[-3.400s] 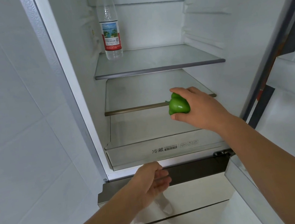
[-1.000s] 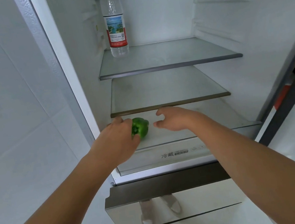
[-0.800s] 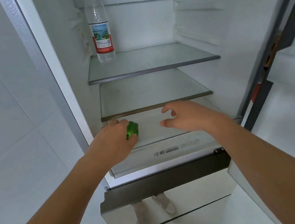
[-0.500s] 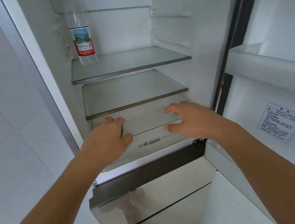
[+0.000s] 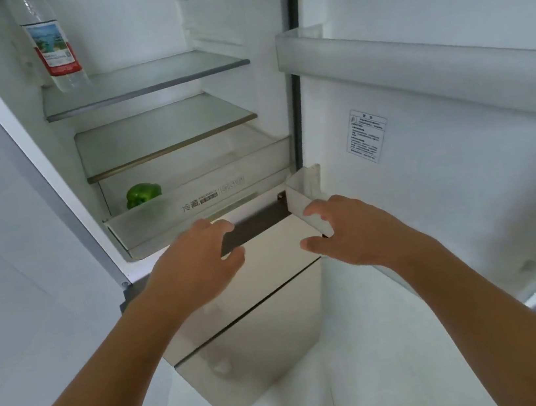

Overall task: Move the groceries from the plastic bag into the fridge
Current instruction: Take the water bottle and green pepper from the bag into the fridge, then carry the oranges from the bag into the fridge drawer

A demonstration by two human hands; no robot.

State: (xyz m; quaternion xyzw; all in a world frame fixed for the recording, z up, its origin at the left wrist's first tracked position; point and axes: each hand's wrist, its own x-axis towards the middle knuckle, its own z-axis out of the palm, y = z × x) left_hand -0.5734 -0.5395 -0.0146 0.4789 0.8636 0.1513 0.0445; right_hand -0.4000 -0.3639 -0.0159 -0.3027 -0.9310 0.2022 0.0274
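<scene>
2 empty, loosely spread hands hover, left hand (image 5: 196,268) and right hand (image 5: 356,228) just below the drawer (image 5: 172,216), whose left end holds the pepper (image 5: 142,194); likely both should push its front squarely, clear of the door bin (image 5: 303,191) right of it, bottle (image 5: 54,50) shelved above, pale wall (image 5: 11,273) left.

Left hand (image 5: 196,268), right hand (image 5: 356,228): seemingly empty

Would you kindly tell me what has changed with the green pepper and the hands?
The green pepper passed from the right hand to the left hand, which set it in the left end of the crisper drawer and let go. Both hands have drawn back, empty, in front of the drawer. The water bottle stays on the top shelf.
</scene>
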